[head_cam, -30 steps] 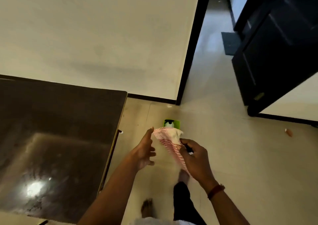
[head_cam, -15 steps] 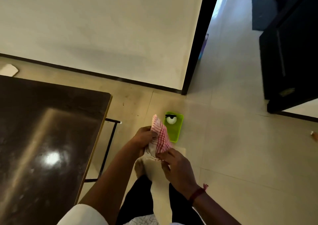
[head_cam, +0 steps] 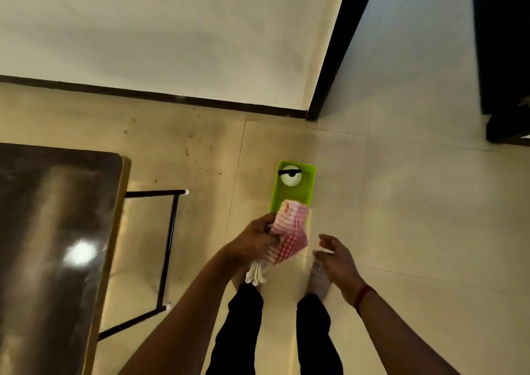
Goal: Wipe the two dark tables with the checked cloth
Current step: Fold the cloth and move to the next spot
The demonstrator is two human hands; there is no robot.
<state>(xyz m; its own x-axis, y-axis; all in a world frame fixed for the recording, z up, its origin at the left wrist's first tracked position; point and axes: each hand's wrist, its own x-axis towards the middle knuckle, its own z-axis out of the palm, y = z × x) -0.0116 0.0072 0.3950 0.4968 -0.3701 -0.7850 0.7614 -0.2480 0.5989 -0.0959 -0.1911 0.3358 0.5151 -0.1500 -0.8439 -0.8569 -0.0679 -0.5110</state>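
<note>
A bunched red-and-white checked cloth [head_cam: 288, 235] with a white fringe hanging below is gripped in my left hand [head_cam: 252, 241], held over the floor in front of my legs. My right hand [head_cam: 334, 255] is just to the right of the cloth, fingers apart, holding nothing and not touching it. One dark glossy table [head_cam: 48, 245] with a light edge fills the lower left; its black metal leg frame [head_cam: 167, 248] shows beside it. No second table is in sight.
A green tray [head_cam: 298, 195] holding a white ball lies on the tiled floor just beyond the cloth. A white wall [head_cam: 172, 36] with a dark skirting runs across the top. A dark door frame [head_cam: 338, 44] and dark furniture [head_cam: 504, 59] stand at the right.
My right hand has let go of the cloth and moved off to the right; the left hand alone holds it. The view has tilted further down toward the floor.
</note>
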